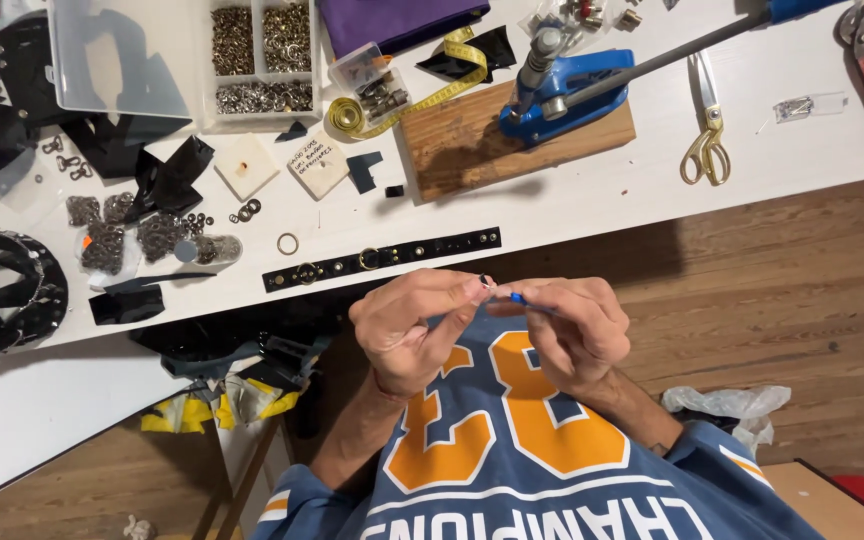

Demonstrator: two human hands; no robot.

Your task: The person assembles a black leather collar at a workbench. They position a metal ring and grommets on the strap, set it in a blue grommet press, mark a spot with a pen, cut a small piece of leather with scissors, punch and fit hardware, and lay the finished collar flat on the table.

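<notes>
From the head camera, the left hand (414, 325) and right hand (567, 330) meet just off the near edge of the white table (592, 200), above the wooden floor (792, 300). The left fingertips pinch a tiny dark piece (484, 282); the right fingers close narrowly on a thin blue tool (520, 298), its tip touching that piece. Just beyond them a black studded strap (382, 258) lies along the table edge. Farther back, a clear compartment box (260, 60) holds brass and silver rivets in separate cells, and a small clear case (372, 85) holds dark metal bits. A blue hand press (562, 90) stands on a wooden board (472, 140), gold scissors (707, 140) to its right, bare tabletop between them
</notes>
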